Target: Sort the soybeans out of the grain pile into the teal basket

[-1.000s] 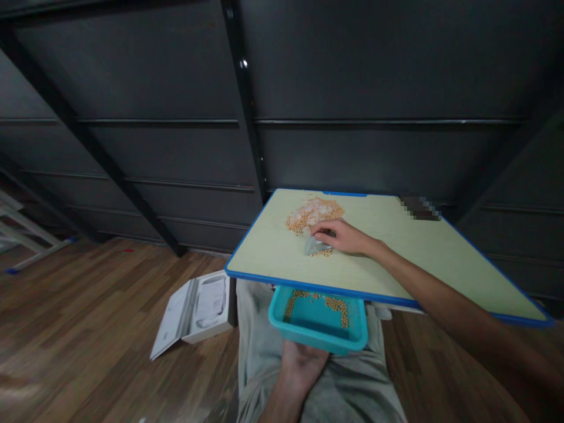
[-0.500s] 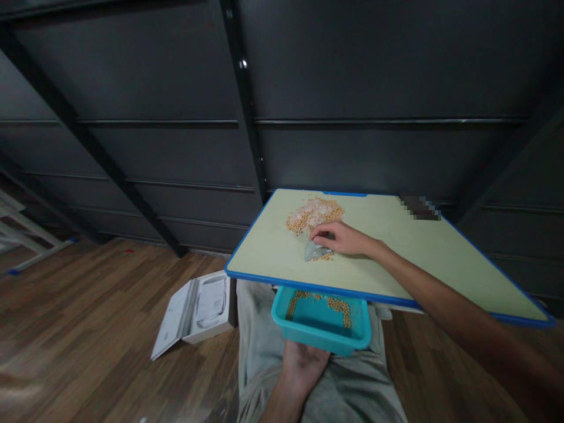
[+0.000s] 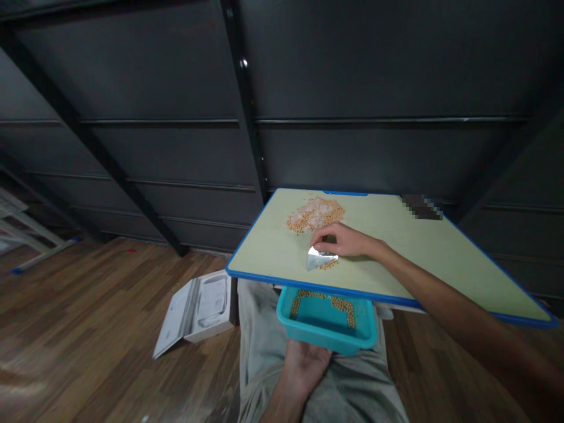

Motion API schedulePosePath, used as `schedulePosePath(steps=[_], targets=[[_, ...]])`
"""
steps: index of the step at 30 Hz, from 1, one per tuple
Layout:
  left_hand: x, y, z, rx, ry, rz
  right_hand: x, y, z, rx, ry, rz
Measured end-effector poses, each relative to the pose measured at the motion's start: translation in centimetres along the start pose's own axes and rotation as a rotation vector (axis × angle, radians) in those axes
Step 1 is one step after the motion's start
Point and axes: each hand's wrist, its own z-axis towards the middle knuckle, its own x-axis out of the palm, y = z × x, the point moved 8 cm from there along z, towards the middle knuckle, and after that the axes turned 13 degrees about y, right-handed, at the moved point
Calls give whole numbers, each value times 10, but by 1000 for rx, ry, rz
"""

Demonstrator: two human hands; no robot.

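My right hand (image 3: 338, 239) is closed with thumb and fingers pinched on a thin shiny scraper-like sheet (image 3: 318, 258), held tilted against the board. Beside its lower edge lies a small group of yellow beans (image 3: 328, 265), which look like soybeans. Behind the hand a larger pile of beans (image 3: 304, 222) is mixed with whitish, translucent bits (image 3: 321, 208). From below, my left hand (image 3: 307, 357) supports a teal plastic tub (image 3: 324, 336) under the board's near edge. Its fingers are hidden beneath the tub. Beans (image 3: 343, 306) lie along the tub's inside edges.
The pale yellow board (image 3: 396, 247) with a blue rim stands over my lap. A pixelated dark object (image 3: 422, 207) lies at its far right corner. An open white box (image 3: 211, 305) rests on the wooden floor at left. Dark metal panels (image 3: 374, 70) rise behind.
My right hand has drawn the shiny sheet and the small group of beans slightly toward the board's near edge. The tub has shifted slightly right.
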Motion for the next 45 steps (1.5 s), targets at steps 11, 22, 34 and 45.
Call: schedulePosePath(steps=[11,22,34,45], targets=[[-2,3,2,-20,11,42,-26,-5,-8,8,-182,117],[-2,4,2,-28,1,19,-52,-53,-28,145,-265,45],[2,9,1,-67,48,30,-28,-51,-19,179,-100,179],[1,5,-1,-50,-30,-12,13,-23,-12,239,180,384]])
